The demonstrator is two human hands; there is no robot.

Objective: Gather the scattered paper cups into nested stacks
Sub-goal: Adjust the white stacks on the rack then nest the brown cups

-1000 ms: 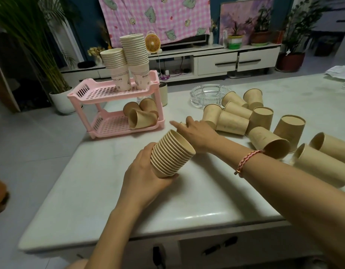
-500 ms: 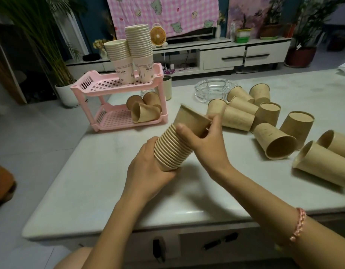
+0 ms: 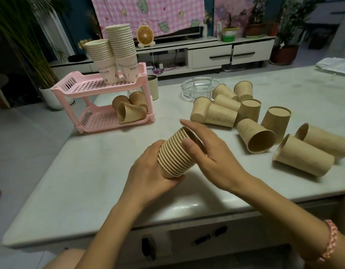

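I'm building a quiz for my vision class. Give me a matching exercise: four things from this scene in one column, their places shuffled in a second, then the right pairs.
Things
1. brown nested stack
2. white cup stacks
3. glass ashtray
4. orange fan

Places
A. on the TV cabinet at the back
B. on the top shelf of the pink rack
C. gripped by the left hand
D. on the table, next to the loose brown cups

Pairs: 1-C, 2-B, 3-D, 4-A
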